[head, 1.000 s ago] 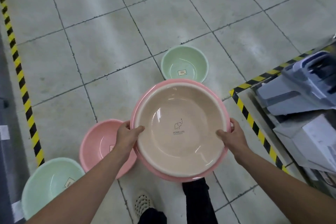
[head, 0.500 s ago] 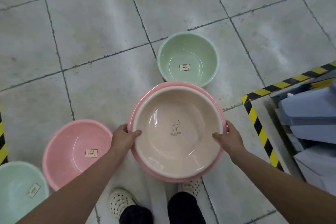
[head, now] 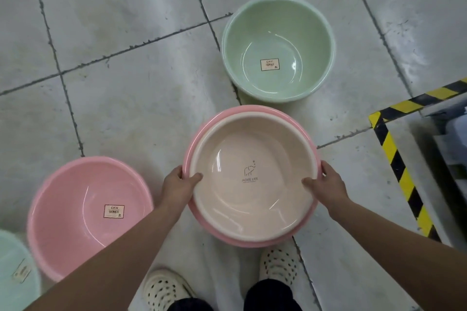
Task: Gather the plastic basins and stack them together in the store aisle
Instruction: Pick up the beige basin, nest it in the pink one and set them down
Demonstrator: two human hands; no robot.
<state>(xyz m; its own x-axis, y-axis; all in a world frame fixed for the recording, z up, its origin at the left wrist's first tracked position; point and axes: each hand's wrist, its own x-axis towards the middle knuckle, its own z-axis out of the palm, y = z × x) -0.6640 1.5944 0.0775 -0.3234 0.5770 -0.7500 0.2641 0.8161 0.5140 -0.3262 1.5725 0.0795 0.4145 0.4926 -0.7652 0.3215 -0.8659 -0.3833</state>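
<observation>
Largely hidden, outer pink basin point(head: 240, 243) holds cream basin point(head: 252, 197).

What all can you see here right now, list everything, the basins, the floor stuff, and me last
cream basin: one, cream with an elephant print, nested in the outer pink basin, held in both hands
outer pink basin: one, pink, under the cream one, only its rim shows
pink floor basin: one, pink, on the floor at left, label inside
green basin: one, pale green, on the floor ahead, label inside
mint basin: one, pale mint, lower-left corner, cut off
hazard tape: one cornered strip, yellow and black, floor at right
floor: grey tiles, dark joints
shoes: two, cream, perforated, bottom edge
left hand: one, grips the nested rims' left side
right hand: one, grips their right side
</observation>
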